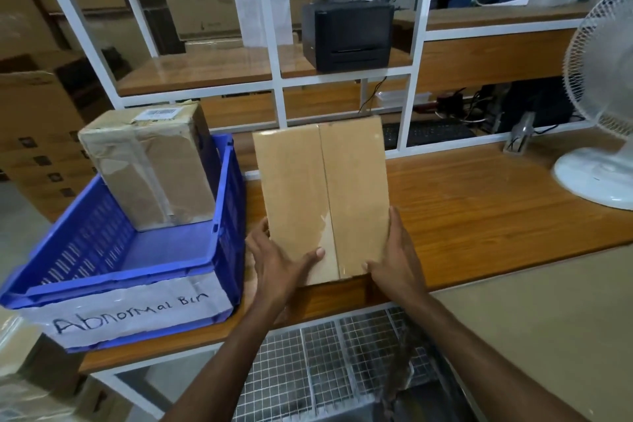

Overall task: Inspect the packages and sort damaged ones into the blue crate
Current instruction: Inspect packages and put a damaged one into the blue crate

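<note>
Left hand (pixel 274 271), right hand (pixel 397 260): curled grip

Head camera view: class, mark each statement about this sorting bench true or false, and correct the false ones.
1. Both the left hand and the right hand hold the plain cardboard box. True.
2. The blue crate is empty. False: a crumpled taped package stands inside it.
3. The crate's paper label reads "Abnormal Bin". True.
4. The white fan stands left of the crate. False: it stands at the right end of the bench.
5. The held box is already inside the crate. False: it is over the bench, right of the crate.
</note>
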A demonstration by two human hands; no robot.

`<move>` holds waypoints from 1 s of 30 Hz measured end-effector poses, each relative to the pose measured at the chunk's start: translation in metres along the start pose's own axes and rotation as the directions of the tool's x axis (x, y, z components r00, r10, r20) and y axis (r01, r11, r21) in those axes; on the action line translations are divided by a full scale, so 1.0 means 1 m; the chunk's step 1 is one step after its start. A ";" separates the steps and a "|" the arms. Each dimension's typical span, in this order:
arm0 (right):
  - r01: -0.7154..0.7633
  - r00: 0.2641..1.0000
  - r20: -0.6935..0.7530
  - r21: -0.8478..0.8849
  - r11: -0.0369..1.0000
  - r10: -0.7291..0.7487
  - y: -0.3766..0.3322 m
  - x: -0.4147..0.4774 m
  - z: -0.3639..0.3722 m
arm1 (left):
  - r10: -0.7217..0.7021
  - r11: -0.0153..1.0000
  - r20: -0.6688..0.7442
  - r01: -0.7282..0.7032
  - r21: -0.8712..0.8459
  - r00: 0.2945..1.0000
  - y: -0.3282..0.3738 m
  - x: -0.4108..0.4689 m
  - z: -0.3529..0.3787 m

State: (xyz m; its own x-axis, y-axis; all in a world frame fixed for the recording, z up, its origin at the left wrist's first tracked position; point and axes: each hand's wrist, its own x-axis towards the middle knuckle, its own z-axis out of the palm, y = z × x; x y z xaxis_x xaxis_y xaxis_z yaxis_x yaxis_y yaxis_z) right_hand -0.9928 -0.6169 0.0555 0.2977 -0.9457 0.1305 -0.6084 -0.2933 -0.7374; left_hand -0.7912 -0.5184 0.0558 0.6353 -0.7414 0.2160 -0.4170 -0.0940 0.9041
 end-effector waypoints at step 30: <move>0.082 0.996 -0.032 0.123 0.989 -0.078 -0.017 0.019 0.000 | -0.006 1.000 -0.031 0.006 0.005 0.999 0.007 0.004 -0.011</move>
State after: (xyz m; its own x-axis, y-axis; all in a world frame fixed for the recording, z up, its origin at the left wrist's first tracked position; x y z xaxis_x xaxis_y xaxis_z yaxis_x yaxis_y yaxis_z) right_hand -0.9765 -0.6300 0.0703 0.3205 -0.9238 0.2093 -0.4872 -0.3503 -0.7999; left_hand -0.7841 -0.5142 0.0668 0.6578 -0.7198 0.2216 -0.4163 -0.1023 0.9035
